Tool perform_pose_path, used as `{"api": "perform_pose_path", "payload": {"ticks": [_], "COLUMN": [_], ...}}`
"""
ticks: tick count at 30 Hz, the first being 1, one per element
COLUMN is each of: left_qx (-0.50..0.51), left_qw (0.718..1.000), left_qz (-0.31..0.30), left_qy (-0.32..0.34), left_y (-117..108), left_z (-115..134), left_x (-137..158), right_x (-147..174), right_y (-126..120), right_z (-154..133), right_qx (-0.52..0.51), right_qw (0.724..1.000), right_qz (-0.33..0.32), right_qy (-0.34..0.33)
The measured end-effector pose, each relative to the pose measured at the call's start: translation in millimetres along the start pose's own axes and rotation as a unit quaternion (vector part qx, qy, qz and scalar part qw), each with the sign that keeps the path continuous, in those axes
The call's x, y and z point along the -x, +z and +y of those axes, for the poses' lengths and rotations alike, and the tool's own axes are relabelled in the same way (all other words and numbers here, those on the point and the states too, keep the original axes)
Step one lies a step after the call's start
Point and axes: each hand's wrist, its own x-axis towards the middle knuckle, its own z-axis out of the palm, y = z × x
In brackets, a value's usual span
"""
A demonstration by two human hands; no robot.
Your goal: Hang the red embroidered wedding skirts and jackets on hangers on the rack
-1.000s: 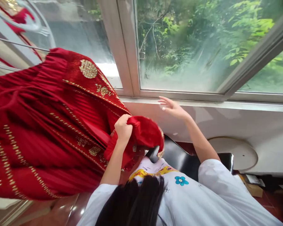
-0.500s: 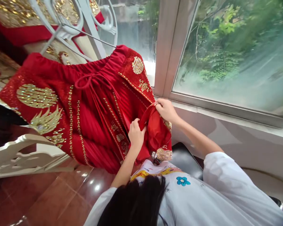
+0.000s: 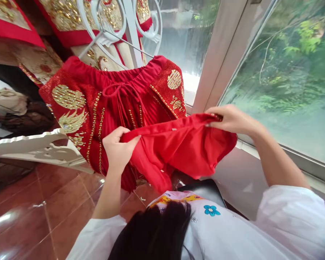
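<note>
A red skirt (image 3: 111, 104) with gold embroidery, beaded trim and a tied drawstring hangs by its gathered waistband from a wire hanger (image 3: 116, 36). Its red lining (image 3: 176, 144) is turned outward and stretched between my two hands. With thumb and fingers, my left hand (image 3: 117, 148) pinches one end of the folded edge, in front of the pleats. Farther right and slightly higher, my right hand (image 3: 230, 119) grips the other end near the window. Small pale specks show on the lining. The lower part of the skirt is partly hidden behind it.
A white scrolled metal rack (image 3: 130, 32) holds the hanger, with gold and cream garments (image 3: 62, 18) behind it. Windows (image 3: 287, 72) with a sill line the right. A white carved panel (image 3: 48, 151) stands at left, and a black seat (image 3: 206, 189) is below.
My hands have moved apart, the left one leftward and the right one rightward, spreading the bunched lining into a long taut edge. The view has shifted, so the skirt sits farther right.
</note>
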Motion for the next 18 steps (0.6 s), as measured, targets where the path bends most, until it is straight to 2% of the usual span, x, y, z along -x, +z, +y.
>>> {"api": "perform_pose_path", "payload": {"ticks": [1,2,3,5,6,7,10,11,12,13,15,17,18], "left_qx": [-0.042,-0.086,-0.125,-0.177,-0.186,-0.184,-0.110,-0.063,-0.009,0.048,0.145,0.190,0.195], "left_qw": [0.999,0.996,0.992,0.980,0.979,0.982,0.990,0.994,0.997,0.998,0.988,0.975,0.969], "left_qz": [0.015,0.001,-0.033,-0.090,-0.082,-0.048,0.081,0.090,0.075,0.041,-0.043,-0.111,-0.149], "left_qy": [0.007,0.005,-0.002,-0.015,-0.012,-0.002,0.031,0.030,0.021,0.007,-0.020,-0.027,-0.021], "left_y": [-1,1,4,7,5,1,-18,-23,-24,-23,-12,2,5], "left_z": [6,10,12,14,16,21,45,55,65,74,88,93,92], "left_x": [-1,-1,0,3,4,6,10,13,17,21,32,42,44], "right_x": [0,-2,-5,-12,-16,-19,-21,-21,-19,-18,-18,-22,-25], "right_y": [10,22,35,56,60,61,45,40,38,40,57,85,100], "right_z": [5,10,14,22,24,24,7,-4,-18,-33,-65,-92,-100], "right_qx": [0.034,0.071,0.108,0.153,0.156,0.144,0.043,-0.009,-0.066,-0.125,-0.237,-0.330,-0.376], "right_qw": [0.997,0.990,0.983,0.978,0.976,0.973,0.934,0.922,0.917,0.920,0.926,0.908,0.893], "right_qz": [0.067,0.120,0.147,0.144,0.150,0.181,0.355,0.387,0.391,0.363,0.234,0.082,0.023], "right_qy": [0.009,0.017,0.021,0.014,0.011,0.013,0.015,-0.005,-0.037,-0.077,-0.177,-0.245,-0.247]}}
